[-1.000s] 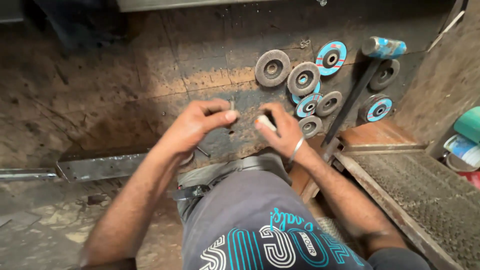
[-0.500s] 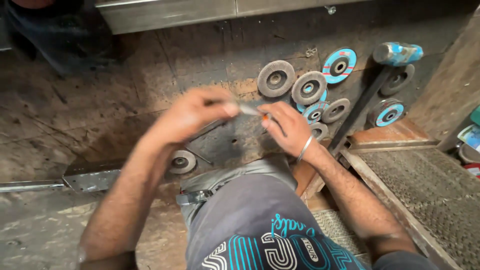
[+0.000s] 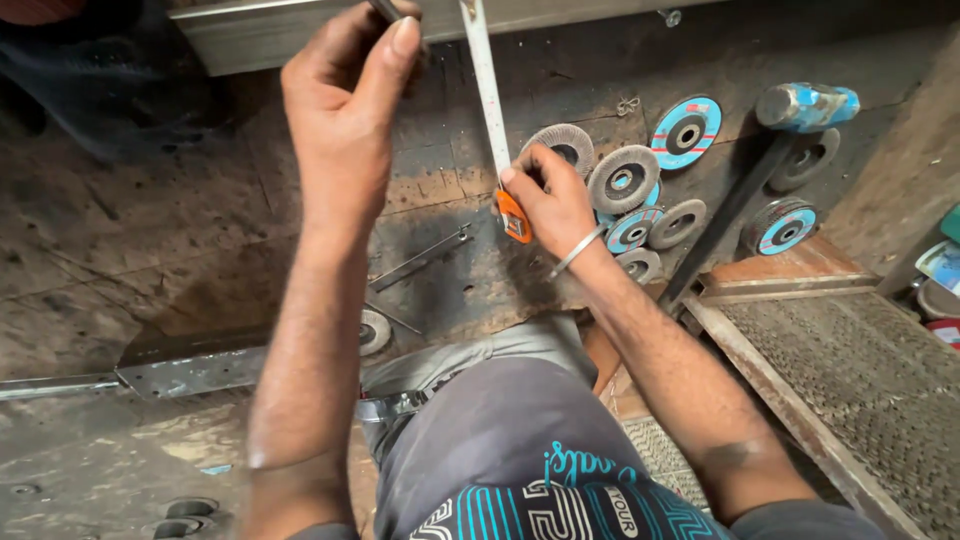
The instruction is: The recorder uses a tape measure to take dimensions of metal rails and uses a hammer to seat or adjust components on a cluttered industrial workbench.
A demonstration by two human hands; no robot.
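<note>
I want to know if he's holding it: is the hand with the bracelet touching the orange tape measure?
Touching. The head view shows the right hand wrapped around the orange tape measure, with the thumb pressed on its blade.

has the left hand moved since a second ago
Yes. The left hand has risen away from the grinding discs on the floor, up towards the metal bar, pulling the tape measure out.

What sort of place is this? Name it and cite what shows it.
Most likely a metalworking or welding workshop. Worn flap discs and grinding wheels lie on the dirty floor beside a hammer, a steel bar crosses the top, and the right hand grips an orange tape measure pulled out.
</note>
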